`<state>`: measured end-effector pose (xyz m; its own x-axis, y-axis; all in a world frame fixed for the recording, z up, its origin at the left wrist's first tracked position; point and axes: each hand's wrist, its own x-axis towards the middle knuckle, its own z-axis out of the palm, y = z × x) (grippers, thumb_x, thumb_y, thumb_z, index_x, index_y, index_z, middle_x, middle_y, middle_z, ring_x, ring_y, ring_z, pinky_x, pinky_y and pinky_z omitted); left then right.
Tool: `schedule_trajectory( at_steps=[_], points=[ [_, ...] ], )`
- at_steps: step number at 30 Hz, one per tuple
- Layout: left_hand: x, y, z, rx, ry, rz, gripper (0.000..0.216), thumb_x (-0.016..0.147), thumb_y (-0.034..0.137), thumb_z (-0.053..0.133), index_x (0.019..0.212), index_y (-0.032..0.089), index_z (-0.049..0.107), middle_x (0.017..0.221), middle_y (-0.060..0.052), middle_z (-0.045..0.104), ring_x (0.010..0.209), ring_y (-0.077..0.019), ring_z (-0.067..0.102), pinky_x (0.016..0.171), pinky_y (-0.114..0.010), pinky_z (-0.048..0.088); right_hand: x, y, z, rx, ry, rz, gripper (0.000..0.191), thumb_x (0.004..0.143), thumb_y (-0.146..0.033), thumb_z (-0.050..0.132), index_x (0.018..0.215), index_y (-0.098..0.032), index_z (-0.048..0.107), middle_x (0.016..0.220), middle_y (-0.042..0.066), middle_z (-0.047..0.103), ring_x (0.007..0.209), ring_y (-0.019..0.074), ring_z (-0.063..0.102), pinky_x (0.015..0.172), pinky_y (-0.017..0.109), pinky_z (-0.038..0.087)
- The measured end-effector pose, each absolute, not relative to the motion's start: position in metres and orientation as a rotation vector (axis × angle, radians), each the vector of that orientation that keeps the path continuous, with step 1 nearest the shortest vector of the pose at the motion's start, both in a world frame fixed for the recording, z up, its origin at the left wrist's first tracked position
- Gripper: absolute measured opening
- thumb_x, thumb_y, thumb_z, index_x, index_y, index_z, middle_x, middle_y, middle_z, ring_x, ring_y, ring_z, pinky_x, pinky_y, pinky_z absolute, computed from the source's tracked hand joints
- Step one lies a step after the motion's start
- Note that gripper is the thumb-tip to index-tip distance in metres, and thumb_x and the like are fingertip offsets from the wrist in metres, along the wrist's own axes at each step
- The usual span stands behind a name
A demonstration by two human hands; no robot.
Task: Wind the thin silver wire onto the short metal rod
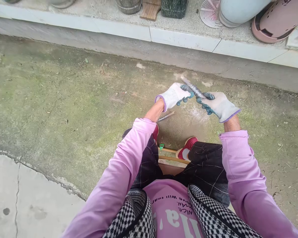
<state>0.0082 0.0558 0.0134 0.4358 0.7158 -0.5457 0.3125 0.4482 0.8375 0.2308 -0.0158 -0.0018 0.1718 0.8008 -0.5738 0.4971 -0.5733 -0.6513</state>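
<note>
Both hands wear white knit gloves with blue-green coated fingers. My left hand (pixel 175 95) and my right hand (pixel 217 104) are held out over my knees, fingers curled on a short grey ridged metal rod (pixel 192 87) that slants up to the left between them. A second thin metal piece (pixel 166 116) lies on the ground just below my left wrist. I am seated, with pink sleeves, dark checked trousers and red shoes (pixel 186 148) in view.
Mossy concrete ground (pixel 64 99) spreads left and right. A raised tiled step (pixel 183 39) runs along the back, carrying pots, a wooden piece (pixel 150 10), a round white grid (pixel 210 13) and a pink perforated tub (pixel 275 23). Wooden stool rails (pixel 172 159) show between my legs.
</note>
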Motion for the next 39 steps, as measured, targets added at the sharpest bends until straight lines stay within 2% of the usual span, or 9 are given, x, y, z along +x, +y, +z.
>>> schedule_trajectory(
  at_steps=[3, 6, 9, 12, 15, 20, 24, 29, 39],
  points=[
    [0.010, 0.058, 0.011, 1.072, 1.142, 0.336, 0.032, 0.104, 0.006, 0.094, 0.083, 0.018, 0.072, 0.066, -0.001, 0.064, 0.058, -0.0095, 0.049, 0.054, -0.022, 0.029, 0.228, -0.020, -0.001, -1.928, -1.065, 1.409, 0.042, 0.094, -0.045, 0.109, 0.100, -0.016, 0.079, 0.075, 0.005, 0.065, 0.056, 0.0167, 0.055, 0.043, 0.024, 0.047],
    [0.008, 0.059, 0.015, 0.989, 1.097, 0.365, 0.021, 0.106, 0.006, 0.089, 0.092, 0.017, 0.078, 0.066, 0.000, 0.065, 0.053, -0.0073, 0.047, 0.053, -0.021, 0.028, 0.229, -0.026, 0.001, -1.732, -1.012, 1.545, 0.059, 0.086, -0.063, 0.113, 0.098, -0.017, 0.077, 0.071, 0.004, 0.059, 0.053, 0.0146, 0.046, 0.040, 0.025, 0.040],
    [0.005, 0.060, 0.023, 0.891, 1.073, 0.376, 0.017, 0.104, 0.004, 0.090, 0.098, 0.017, 0.079, 0.068, 0.003, 0.064, 0.049, -0.0042, 0.040, 0.052, -0.020, 0.025, 0.233, -0.033, 0.004, -1.584, -1.015, 1.674, 0.072, 0.083, -0.079, 0.112, 0.098, -0.020, 0.074, 0.068, 0.001, 0.052, 0.052, 0.0148, 0.041, 0.040, 0.026, 0.036],
    [0.005, 0.060, 0.026, 0.847, 1.030, 0.389, 0.019, 0.105, 0.002, 0.089, 0.102, 0.017, 0.079, 0.072, 0.003, 0.065, 0.050, -0.0032, 0.041, 0.051, -0.020, 0.023, 0.236, -0.038, 0.005, -1.558, -1.050, 1.745, 0.079, 0.089, -0.087, 0.107, 0.085, -0.025, 0.057, 0.065, 0.002, 0.045, 0.051, 0.0168, 0.043, 0.042, 0.028, 0.038],
    [0.009, 0.060, 0.020, 0.898, 1.055, 0.434, 0.018, 0.108, 0.005, 0.091, 0.102, 0.016, 0.078, 0.073, 0.003, 0.066, 0.052, -0.0040, 0.045, 0.051, -0.019, 0.027, 0.233, -0.034, 0.001, -1.613, -1.102, 1.677, 0.067, 0.098, -0.078, 0.101, 0.091, -0.023, 0.063, 0.074, 0.007, 0.058, 0.057, 0.0187, 0.053, 0.047, 0.029, 0.045],
    [0.019, 0.060, 0.007, 0.964, 1.163, 0.488, 0.016, 0.107, 0.006, 0.091, 0.104, 0.015, 0.078, 0.078, 0.002, 0.069, 0.063, -0.0067, 0.057, 0.056, -0.018, 0.035, 0.225, -0.019, -0.013, -1.844, -1.245, 1.175, 0.043, 0.091, -0.044, 0.101, 0.121, -0.019, 0.084, 0.091, 0.004, 0.072, 0.071, 0.0191, 0.064, 0.059, 0.025, 0.052],
    [0.018, 0.062, 0.005, 0.990, 1.140, 0.507, 0.020, 0.105, 0.011, 0.097, 0.117, 0.014, 0.081, 0.086, 0.000, 0.075, 0.069, -0.0087, 0.063, 0.063, -0.020, 0.048, 0.224, -0.022, -0.016, -1.814, -1.198, 1.215, 0.041, 0.096, -0.054, 0.099, 0.109, -0.021, 0.080, 0.081, 0.003, 0.064, 0.064, 0.0171, 0.057, 0.052, 0.024, 0.044],
    [0.011, 0.065, 0.008, 1.027, 1.053, 0.476, 0.028, 0.106, 0.013, 0.096, 0.134, 0.014, 0.088, 0.081, 0.001, 0.075, 0.063, -0.0085, 0.061, 0.061, -0.020, 0.048, 0.223, -0.031, -0.006, -1.492, -1.008, 1.577, 0.064, 0.084, -0.069, 0.112, 0.103, -0.021, 0.074, 0.072, -0.001, 0.054, 0.052, 0.0130, 0.039, 0.041, 0.025, 0.033],
    [0.004, 0.068, 0.008, 1.079, 0.943, 0.474, 0.040, 0.099, 0.028, 0.111, 0.129, 0.012, 0.090, 0.077, 0.001, 0.073, 0.062, -0.0100, 0.066, 0.058, -0.021, 0.050, 0.223, -0.037, 0.000, -1.353, -0.986, 1.722, 0.075, 0.083, -0.074, 0.121, 0.101, -0.022, 0.071, 0.072, -0.001, 0.054, 0.052, 0.0128, 0.040, 0.042, 0.024, 0.034]
  ],
)
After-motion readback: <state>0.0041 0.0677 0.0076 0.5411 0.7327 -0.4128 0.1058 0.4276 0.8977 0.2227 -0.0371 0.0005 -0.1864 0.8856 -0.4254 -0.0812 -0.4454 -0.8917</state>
